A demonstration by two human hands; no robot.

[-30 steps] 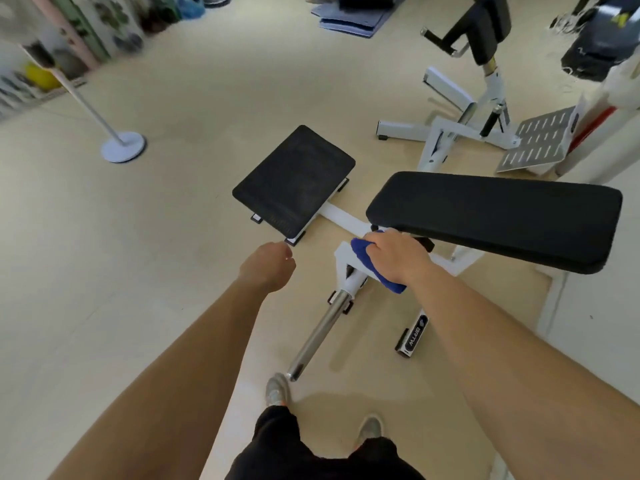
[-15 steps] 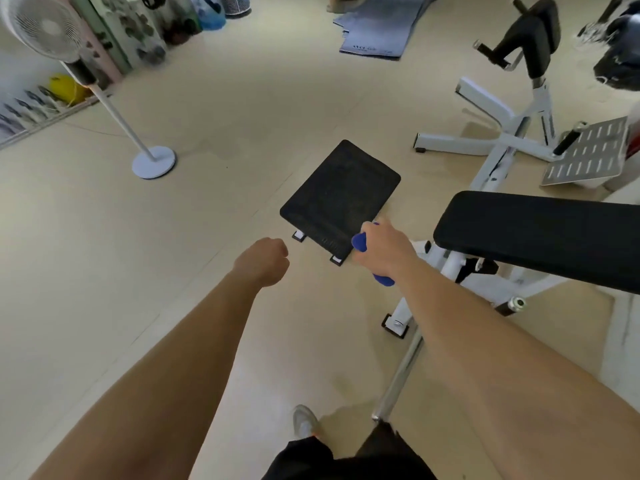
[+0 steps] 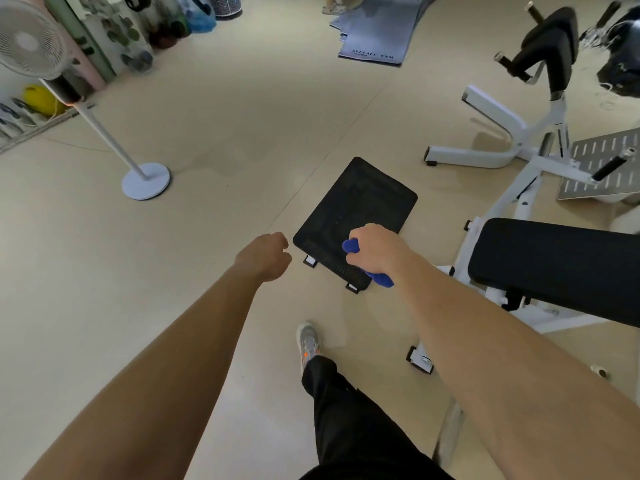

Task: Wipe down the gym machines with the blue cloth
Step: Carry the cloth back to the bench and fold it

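Beige gym floor (image 3: 225,140) surrounds a black footplate (image 3: 360,209). Over its near edge, the right hand (image 3: 375,249) grips the blue cloth (image 3: 382,279); left hand (image 3: 268,254), just left of it, is an empty fist.

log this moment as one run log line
right hand: gripping blue cloth | left hand: fisted, empty | cloth over black footplate
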